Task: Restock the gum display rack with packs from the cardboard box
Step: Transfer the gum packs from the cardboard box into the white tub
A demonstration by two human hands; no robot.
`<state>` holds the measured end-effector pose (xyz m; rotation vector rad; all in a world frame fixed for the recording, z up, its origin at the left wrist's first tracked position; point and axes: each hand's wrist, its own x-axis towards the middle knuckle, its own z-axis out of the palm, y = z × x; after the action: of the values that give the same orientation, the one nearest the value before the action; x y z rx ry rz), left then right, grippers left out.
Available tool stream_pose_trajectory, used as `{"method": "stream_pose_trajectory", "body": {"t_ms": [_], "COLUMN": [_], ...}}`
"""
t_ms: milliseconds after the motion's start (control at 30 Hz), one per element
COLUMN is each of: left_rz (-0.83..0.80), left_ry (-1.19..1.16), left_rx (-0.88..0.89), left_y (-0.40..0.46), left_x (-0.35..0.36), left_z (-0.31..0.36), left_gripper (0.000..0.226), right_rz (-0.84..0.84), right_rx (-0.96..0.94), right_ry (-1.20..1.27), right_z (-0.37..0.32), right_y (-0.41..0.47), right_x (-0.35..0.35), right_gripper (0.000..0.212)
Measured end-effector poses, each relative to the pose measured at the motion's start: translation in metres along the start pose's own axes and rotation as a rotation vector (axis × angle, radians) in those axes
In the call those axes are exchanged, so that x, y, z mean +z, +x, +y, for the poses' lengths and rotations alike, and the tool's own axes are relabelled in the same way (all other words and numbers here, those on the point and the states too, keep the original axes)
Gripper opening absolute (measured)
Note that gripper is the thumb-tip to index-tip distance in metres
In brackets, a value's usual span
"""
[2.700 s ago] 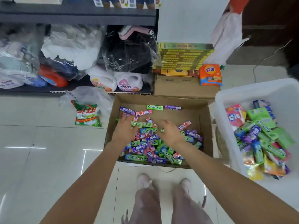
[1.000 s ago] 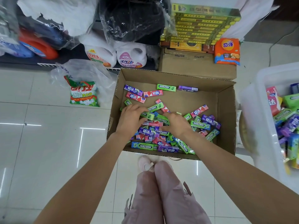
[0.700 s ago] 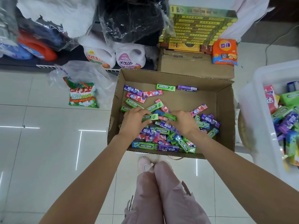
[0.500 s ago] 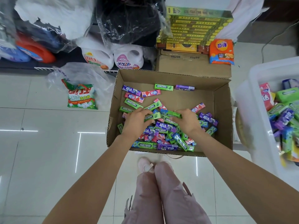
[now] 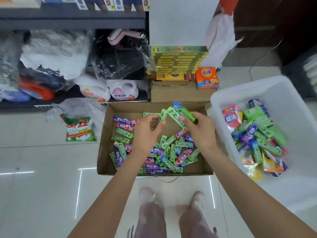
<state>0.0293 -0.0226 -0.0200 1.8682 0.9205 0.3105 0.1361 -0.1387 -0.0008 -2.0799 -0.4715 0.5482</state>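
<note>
Both hands up over the cardboard box (image 5: 109,152), which sits on the tile floor (image 5: 42,186) at centre frame. Right hand (image 5: 199,133) grips a bunch of green gum packs (image 5: 181,115), fingers (image 5: 184,120) curled round them, packs angled up toward 11 o'clock; a blue pack tip shows at the top of the bunch. Left hand (image 5: 147,133) pinches a smaller green pack (image 5: 162,116) between thumb and curled fingers, its top end touching or just beside the right hand's bunch; exact contact unclear from blur.

Loose gum packs (image 5: 171,152), green, purple, red and blue, lie piled in the box's near half, with a few single ones along the left side at 9 o'clock of the hands. The far half of the box floor is mostly bare cardboard.

White plastic bin (image 5: 283,93) at 3 o'clock of the box, just beside it, holds more mixed gum packs. At 12 o'clock, a closed carton (image 5: 180,93) with a stack of yellow-green flat boxes (image 5: 178,60) on it, and an orange packet (image 5: 207,78) at its right. At 10 o'clock, a green-and-red bag (image 5: 78,129) in clear plastic lies on the floor, with detergent jugs (image 5: 123,90) on the low shelf behind it. No display rack identifiable in view.
</note>
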Motion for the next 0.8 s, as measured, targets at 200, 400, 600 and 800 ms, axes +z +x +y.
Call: {"method": "stream_pose_trajectory", "body": {"t_ms": [200, 400, 600, 800], "left_rz": [-0.046, -0.131, -0.185, -0.134], "left_ry": [-0.004, 0.062, 0.352, 0.462], "left_rx": [0.112, 0.165, 0.006, -0.065], "left_y": [-0.011, -0.024, -0.013, -0.006], "left_x": [0.066, 0.156, 0.228, 0.247], "left_z": [0.078, 0.141, 0.154, 0.151], "left_gripper": [0.024, 0.026, 0.030, 0.044], "right_rz": [0.165, 0.191, 0.051, -0.060], "right_rx": [-0.039, 0.122, 0.218, 0.159], "right_ry": [0.008, -0.019, -0.060, -0.275], "right_z": [0.011, 0.066, 0.109, 0.116], "right_y": [-0.003, 0.010, 0.042, 0.055], "right_x": [-0.099, -0.185, -0.214, -0.222], "right_gripper": [0.014, 0.030, 0.012, 0.047]}}
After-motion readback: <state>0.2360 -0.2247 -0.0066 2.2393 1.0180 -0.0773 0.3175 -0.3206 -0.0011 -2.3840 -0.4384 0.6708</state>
